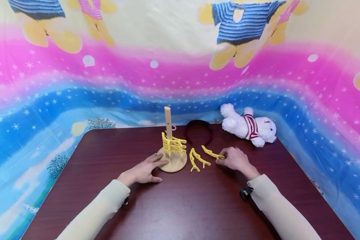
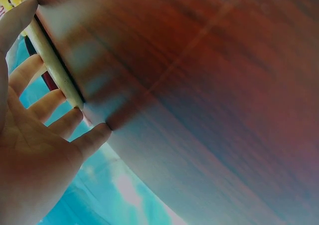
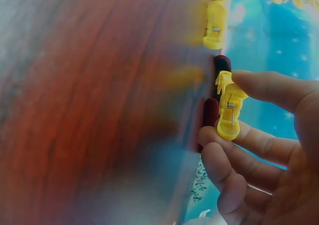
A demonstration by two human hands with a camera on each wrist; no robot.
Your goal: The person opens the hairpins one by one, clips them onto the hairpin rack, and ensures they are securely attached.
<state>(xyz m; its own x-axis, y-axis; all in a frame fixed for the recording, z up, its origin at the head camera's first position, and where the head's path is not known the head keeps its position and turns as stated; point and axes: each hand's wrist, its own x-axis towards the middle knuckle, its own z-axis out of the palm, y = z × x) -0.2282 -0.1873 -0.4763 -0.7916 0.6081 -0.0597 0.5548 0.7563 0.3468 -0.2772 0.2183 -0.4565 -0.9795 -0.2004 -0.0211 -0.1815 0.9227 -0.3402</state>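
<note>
My right hand [image 1: 234,159] pinches the tail end of a yellow hair clip [image 1: 211,153] between thumb and fingers; the clip's metal spring shows in the right wrist view. Left of it, two more yellow hair clips [image 1: 202,159] lie on the table with their toothed ends close together. A wooden stand [image 1: 168,120] has an upright post and a round base [image 1: 175,165]. Several yellow clips [image 1: 174,146] sit stacked around the lower post. With fingers spread, my left hand [image 1: 143,170] rests at the base's near-left edge, its fingertips against the rim.
Behind the loose clips lies a dark red headband [image 1: 211,133]. A small pale ring [image 1: 174,127] is behind the post. A white plush bear [image 1: 250,126] in a striped shirt lies at the back right of the dark wooden table [image 1: 195,206]. Patterned cloth [image 1: 132,86] surrounds the table.
</note>
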